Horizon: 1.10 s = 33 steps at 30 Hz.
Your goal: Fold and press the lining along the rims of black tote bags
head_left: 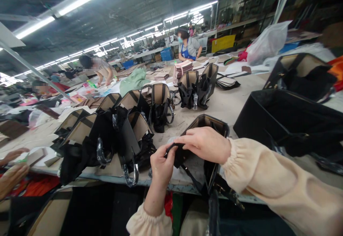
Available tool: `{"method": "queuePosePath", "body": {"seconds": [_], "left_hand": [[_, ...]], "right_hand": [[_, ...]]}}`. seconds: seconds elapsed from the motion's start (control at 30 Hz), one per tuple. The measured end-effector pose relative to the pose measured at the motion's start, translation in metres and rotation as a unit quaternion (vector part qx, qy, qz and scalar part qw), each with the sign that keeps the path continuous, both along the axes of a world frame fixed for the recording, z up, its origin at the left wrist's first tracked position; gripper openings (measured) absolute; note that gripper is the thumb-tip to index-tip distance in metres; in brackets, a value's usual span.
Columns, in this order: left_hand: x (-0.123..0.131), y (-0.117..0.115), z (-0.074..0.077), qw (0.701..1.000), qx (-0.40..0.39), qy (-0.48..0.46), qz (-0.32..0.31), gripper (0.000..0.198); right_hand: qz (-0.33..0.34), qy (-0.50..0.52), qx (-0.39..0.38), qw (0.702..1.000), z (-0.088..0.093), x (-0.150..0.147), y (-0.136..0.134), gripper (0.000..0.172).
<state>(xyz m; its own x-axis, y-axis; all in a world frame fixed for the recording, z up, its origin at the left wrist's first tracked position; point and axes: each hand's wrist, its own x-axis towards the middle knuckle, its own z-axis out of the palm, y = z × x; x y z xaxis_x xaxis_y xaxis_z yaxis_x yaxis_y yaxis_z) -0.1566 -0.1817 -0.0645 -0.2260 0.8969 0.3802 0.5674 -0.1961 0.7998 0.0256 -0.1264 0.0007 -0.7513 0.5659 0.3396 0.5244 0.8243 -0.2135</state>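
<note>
The left hand [163, 161] pinches a thin black strip [170, 150]; the right hand [205, 144] lays its fingers on it, grip unclear, above a beige-lined, open-topped black bag [211, 121]; a clear-plastic-wrapped curved handle [131, 177] hangs to their left

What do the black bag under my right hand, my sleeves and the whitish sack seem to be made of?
Bag: perhaps leather or imitation leather, black, slight sheen along stiff-looking edges.
Sleeves: soft matte cloth, judging by wrinkles and gathers.
Sack: probably thin plastic film, shiny, partly see-through, with crinkled highlights.
</note>
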Motion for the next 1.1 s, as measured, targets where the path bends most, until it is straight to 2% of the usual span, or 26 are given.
{"method": "queuePosePath", "body": {"seconds": [0.13, 0.43, 0.7, 0.97, 1.1], "left_hand": [[0.0018, -0.0003, 0.0021, 1.0, -0.004, -0.003, -0.004, 0.021], [0.0021, -0.001, 0.0018, 1.0, 0.003, -0.006, -0.009, 0.02], [0.0041, -0.0035, 0.0027, 1.0, 0.019, -0.008, -0.02, 0.019], [0.0047, -0.0028, 0.0012, 0.999, 0.028, -0.015, -0.04, 0.018], [0.0069, -0.0027, 0.005, 0.999, 0.03, -0.016, -0.029, 0.017]], "right_hand": [[0.013, -0.026, 0.031, 0.999, 0.0006, -0.002, -0.0001, 0.027], [0.03, -0.042, 0.044, 0.998, 0.0007, -0.0037, -0.0017, 0.029], [0.026, -0.011, -0.015, 0.999, 0.0007, -0.0029, -0.0006, 0.028], [0.024, -0.005, -0.043, 0.999, 0.001, -0.0036, 0.0019, 0.027], [0.004, 0.003, -0.054, 0.999, 0.0004, -0.0047, 0.004, 0.022]]}}
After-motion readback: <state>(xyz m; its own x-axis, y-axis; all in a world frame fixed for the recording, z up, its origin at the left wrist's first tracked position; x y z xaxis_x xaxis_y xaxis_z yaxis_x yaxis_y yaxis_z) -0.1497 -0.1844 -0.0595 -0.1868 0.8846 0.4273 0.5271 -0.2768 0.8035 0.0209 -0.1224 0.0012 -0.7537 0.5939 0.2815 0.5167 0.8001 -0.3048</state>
